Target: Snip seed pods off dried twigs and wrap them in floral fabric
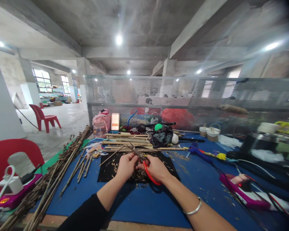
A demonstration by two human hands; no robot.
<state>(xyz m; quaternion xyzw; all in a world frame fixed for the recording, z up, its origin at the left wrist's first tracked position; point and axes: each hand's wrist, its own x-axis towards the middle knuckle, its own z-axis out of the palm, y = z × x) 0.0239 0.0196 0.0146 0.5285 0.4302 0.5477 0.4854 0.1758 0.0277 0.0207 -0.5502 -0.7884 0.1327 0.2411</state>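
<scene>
Head view, 2 hands, 1 twig (1 scissors)

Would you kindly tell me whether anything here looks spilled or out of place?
Wood chips lie scattered beyond the black cloth on the blue table cover, right of the right hand holding red-handled shears; the left hand grips a twig.
</scene>
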